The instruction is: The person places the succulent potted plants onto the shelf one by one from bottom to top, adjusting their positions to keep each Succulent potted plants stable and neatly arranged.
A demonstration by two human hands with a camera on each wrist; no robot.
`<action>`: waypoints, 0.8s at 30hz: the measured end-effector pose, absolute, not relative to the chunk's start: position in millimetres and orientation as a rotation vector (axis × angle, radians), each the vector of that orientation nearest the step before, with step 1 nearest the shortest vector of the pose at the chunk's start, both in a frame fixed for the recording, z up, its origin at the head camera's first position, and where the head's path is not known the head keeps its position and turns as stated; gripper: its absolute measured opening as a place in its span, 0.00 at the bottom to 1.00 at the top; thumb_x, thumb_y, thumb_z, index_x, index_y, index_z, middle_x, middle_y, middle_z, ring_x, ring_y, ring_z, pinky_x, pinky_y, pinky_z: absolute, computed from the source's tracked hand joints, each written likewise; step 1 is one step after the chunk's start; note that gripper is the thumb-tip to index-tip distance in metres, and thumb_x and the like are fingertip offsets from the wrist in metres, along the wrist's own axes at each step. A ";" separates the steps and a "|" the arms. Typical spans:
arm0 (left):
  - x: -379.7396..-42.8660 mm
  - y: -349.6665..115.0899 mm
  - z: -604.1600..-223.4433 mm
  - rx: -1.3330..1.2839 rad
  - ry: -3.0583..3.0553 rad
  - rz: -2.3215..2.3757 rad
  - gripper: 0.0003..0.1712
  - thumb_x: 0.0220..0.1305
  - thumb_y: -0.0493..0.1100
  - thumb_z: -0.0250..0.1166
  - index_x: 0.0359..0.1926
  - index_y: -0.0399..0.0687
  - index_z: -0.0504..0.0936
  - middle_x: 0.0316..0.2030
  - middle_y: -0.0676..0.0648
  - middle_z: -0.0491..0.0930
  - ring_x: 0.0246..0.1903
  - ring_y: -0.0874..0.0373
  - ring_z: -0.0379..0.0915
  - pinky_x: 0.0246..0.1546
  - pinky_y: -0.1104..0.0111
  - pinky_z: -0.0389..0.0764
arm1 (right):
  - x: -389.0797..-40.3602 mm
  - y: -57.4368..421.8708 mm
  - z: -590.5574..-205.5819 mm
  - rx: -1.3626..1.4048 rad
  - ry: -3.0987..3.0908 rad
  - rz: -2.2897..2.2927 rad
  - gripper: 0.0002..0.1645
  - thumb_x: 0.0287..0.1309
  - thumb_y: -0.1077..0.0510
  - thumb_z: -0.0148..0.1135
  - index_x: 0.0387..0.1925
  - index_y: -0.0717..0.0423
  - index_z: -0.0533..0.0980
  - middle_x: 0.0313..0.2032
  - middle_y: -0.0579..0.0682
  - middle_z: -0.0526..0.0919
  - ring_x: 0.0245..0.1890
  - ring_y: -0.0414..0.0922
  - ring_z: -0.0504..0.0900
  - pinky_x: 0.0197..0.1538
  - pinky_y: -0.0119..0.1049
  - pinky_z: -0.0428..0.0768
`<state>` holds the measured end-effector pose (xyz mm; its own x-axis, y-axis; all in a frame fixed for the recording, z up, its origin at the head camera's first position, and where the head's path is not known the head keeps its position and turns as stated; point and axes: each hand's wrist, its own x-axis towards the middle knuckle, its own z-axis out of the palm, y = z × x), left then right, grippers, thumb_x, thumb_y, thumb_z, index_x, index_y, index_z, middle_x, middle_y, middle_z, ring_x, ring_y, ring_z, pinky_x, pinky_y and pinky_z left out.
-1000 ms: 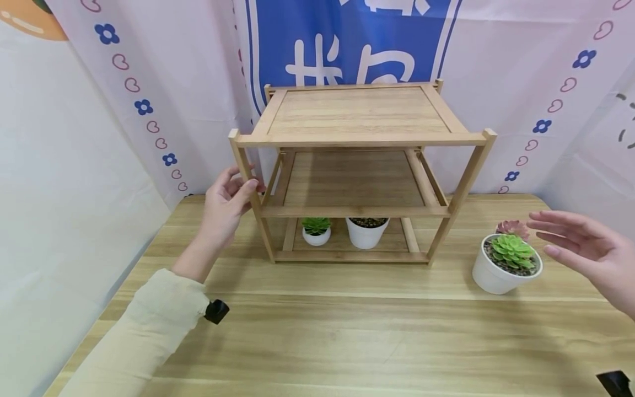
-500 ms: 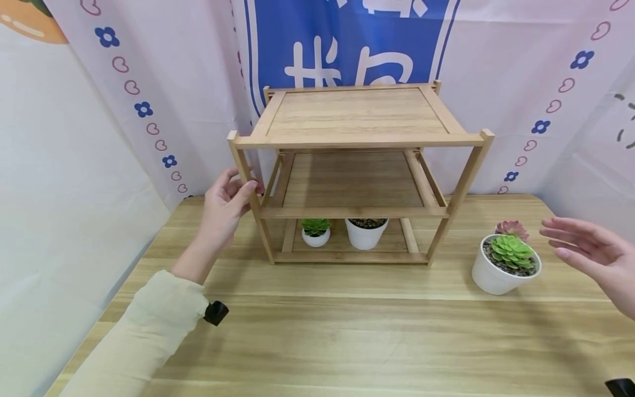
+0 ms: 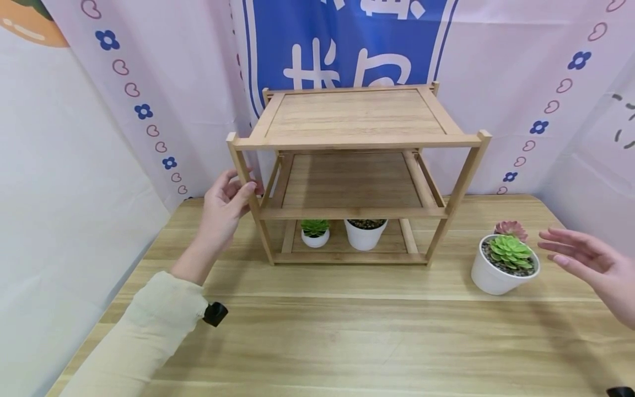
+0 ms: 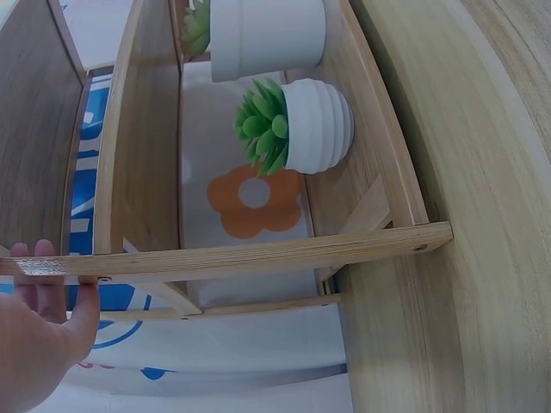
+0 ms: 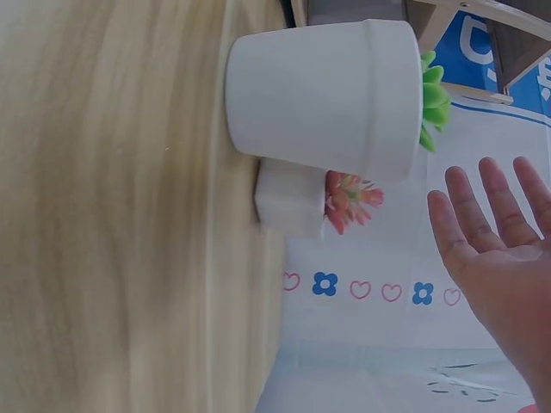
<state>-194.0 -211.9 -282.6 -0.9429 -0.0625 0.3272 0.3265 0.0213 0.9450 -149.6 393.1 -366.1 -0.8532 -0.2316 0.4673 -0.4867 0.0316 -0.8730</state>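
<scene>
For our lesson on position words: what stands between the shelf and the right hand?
In the head view, a white pot holding a green plant, with a pink plant behind it, stands between shelf and right hand.

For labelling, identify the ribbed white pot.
The small round white pot on the wooden rack; the larger white pot beside it and both white pots on the wooden table look smooth.

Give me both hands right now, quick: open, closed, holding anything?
Left hand: closed, holding the shelf by a front post.
Right hand: open, holding nothing, near the pink plant.
</scene>
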 end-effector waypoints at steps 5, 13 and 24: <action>-193.8 -213.0 -283.0 -0.269 -2.028 -1.997 0.16 0.77 0.39 0.58 0.62 0.47 0.73 0.42 0.54 0.84 0.48 0.57 0.80 0.55 0.64 0.81 | -149.8 395.8 -372.7 0.731 -2.130 1.935 0.32 0.67 0.84 0.43 0.69 0.66 0.69 0.61 0.43 0.81 0.56 0.34 0.81 0.53 0.19 0.77; -195.2 -212.5 -282.3 -0.257 -2.042 -1.997 0.17 0.77 0.39 0.58 0.63 0.45 0.72 0.43 0.54 0.83 0.48 0.55 0.80 0.57 0.62 0.81 | -153.0 397.2 -383.7 0.871 -2.090 1.956 0.31 0.69 0.83 0.39 0.70 0.70 0.65 0.63 0.46 0.80 0.60 0.35 0.79 0.57 0.21 0.76; -195.4 -212.4 -283.2 -0.277 -2.002 -2.012 0.18 0.77 0.38 0.58 0.64 0.44 0.73 0.41 0.54 0.83 0.46 0.54 0.80 0.50 0.68 0.83 | -152.6 399.1 -389.7 0.781 -2.083 1.946 0.36 0.64 0.86 0.47 0.69 0.61 0.71 0.62 0.42 0.81 0.58 0.32 0.79 0.54 0.18 0.76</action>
<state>-195.4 -212.4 -283.2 -0.9398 -0.0684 0.3349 0.3352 0.0070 0.9421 -152.6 399.1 -389.7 -0.8443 -0.2478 0.4752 -0.4910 0.0022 -0.8712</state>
